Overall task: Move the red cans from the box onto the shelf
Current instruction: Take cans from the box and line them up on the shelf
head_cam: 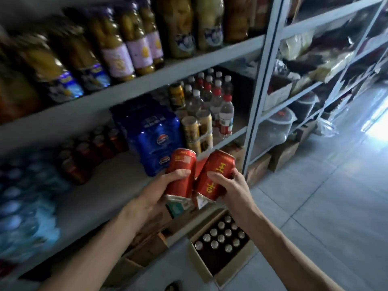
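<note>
**Two red cans on their way to the shelf**

At chest height before the shelf, each grip is closed round one can: the left hand [159, 193] wraps the left red can [182, 171] near its base, and the right hand [228, 187] clasps the right red can [214, 175], which tilts to the right. The two cans lean together, touching near their lower ends. Torn packaging hangs just beneath them.

Beyond the hands lies the middle shelf [100, 185], with a bare stretch between a row of dark red cans [88, 156] and blue shrink-wrapped packs [151, 137]. That gap looks the natural place. To do it well, I judge, bring each can upright first, set it flat beside the row, and only then loosen the fingers. An open carton of bottles [222, 240] sits below on the floor.
</note>
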Tool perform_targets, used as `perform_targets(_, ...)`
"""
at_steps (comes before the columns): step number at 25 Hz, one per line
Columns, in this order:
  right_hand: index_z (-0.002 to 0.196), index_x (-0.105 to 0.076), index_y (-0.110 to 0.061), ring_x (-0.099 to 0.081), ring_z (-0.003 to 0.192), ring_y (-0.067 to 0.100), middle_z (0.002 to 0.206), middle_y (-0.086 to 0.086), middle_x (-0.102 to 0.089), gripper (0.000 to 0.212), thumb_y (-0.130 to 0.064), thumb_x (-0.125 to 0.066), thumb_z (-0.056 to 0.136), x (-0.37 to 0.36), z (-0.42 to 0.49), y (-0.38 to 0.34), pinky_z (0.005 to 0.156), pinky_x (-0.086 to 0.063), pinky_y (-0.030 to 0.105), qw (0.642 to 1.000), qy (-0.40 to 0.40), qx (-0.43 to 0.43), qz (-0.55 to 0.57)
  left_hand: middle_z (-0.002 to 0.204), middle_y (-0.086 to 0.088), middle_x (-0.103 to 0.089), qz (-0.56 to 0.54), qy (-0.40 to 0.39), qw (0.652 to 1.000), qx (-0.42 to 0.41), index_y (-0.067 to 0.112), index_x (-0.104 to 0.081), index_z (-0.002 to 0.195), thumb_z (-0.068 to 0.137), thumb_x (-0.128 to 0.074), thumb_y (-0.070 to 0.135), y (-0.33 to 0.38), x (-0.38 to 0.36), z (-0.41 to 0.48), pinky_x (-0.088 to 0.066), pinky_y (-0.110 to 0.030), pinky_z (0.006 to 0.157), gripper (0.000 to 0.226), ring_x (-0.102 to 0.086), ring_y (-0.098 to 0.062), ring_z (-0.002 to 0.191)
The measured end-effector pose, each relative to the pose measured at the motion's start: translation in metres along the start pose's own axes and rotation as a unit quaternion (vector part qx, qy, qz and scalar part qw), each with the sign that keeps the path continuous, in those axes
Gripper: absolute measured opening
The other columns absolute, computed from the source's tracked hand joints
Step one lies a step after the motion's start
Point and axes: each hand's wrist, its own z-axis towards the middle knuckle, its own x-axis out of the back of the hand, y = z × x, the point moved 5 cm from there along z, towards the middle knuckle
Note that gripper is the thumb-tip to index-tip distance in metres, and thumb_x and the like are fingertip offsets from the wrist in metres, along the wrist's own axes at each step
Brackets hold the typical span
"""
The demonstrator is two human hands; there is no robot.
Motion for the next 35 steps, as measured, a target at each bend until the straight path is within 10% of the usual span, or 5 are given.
perform_targets(5,0.117,-0.06,-0.015,-0.072,0.097,0.027,0.108,0.012,-0.073,0.058,-0.03,-0.086,0.067,-0.113,-0.009,0.02,0.083,-0.059,0.042,0.99,-0.094,-0.06,-0.088,0.092,-0.014,-0.077,-0.058,0.124,0.99,-0.019,0.015,-0.059,0.117,0.054,-0.086,0.03,0.01,0.084,-0.075,-0.058,-0.031,0.057,0.07,-0.075,-0.027,0.077)
perform_targets(14,0.11,-0.066,-0.021,-0.074,0.084,0.013,0.093,0.0,-0.077,0.052,-0.027,-0.09,0.063,-0.257,0.044,0.132,0.066,-0.054,0.026,0.946,-0.179,-0.105,-0.249,0.107,-0.017,-0.072,-0.146,0.301,0.942,0.0,0.013,-0.056,0.122,0.04,-0.091,0.039,-0.043,0.269,-0.127,-0.058,-0.037,0.069,0.093,-0.073,-0.029,0.091)
perform_targets(26,0.107,-0.059,-0.035,-0.069,0.099,0.02,0.098,-0.01,-0.069,0.051,-0.024,-0.088,0.067,-0.322,0.21,0.223,0.071,-0.052,0.022,0.889,-0.232,0.022,-0.394,0.089,-0.014,-0.077,-0.278,0.361,0.89,0.027,0.009,-0.062,0.108,0.06,-0.081,0.019,-0.059,0.335,-0.078,-0.059,-0.037,0.07,0.053,-0.075,-0.026,0.08)
perform_targets(30,0.14,-0.039,-0.001,-0.047,0.133,0.034,0.141,0.019,-0.05,0.085,-0.002,-0.085,0.068,-0.349,0.24,0.24,0.11,-0.038,0.052,0.896,-0.283,0.121,-0.321,0.092,-0.011,-0.077,-0.257,0.364,0.895,0.036,0.013,-0.062,0.106,0.067,-0.076,0.022,-0.055,0.353,-0.071,-0.056,-0.035,0.069,0.043,-0.071,-0.025,0.087)
perform_targets(35,0.129,-0.049,-0.002,-0.045,0.132,0.044,0.137,0.028,-0.051,0.079,-0.032,-0.08,0.064,-0.37,0.261,0.249,0.11,-0.032,0.06,0.898,-0.261,0.18,-0.306,0.096,-0.008,-0.073,-0.221,0.364,0.904,0.026,0.013,-0.063,0.105,0.06,-0.078,0.021,-0.05,0.369,-0.068,-0.053,-0.033,0.071,0.048,-0.069,-0.022,0.087)
